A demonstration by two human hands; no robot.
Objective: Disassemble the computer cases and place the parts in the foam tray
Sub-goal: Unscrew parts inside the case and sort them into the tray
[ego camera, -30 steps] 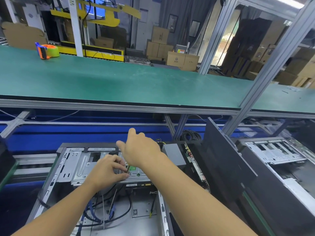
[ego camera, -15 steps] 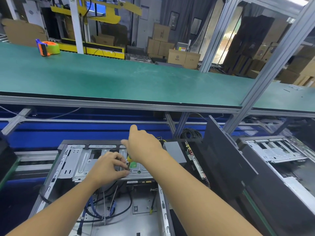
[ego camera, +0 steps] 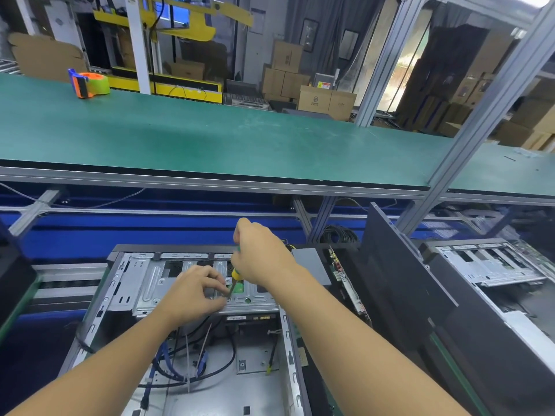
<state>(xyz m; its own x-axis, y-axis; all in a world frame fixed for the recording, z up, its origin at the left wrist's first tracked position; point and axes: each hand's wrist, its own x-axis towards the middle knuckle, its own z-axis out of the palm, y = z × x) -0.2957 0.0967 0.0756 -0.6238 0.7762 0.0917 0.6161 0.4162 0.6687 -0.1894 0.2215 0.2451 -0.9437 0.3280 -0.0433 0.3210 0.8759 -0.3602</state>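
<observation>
Early in disassembly: at 6 o'clock the opened computer case (ego camera: 120, 298) has its drive cage (ego camera: 150, 285) in place, the right hand (ego camera: 264, 256) with its grip closed round a screwdriver (ego camera: 236, 274), the left hand (ego camera: 192, 292) pinching its shaft; no foam tray in view.

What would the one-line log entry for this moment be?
right hand: grips screwdriver | left hand: pinches shaft | tip: on drive bracket

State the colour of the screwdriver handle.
Green and yellow; the head view shows the screwdriver handle best.
</observation>
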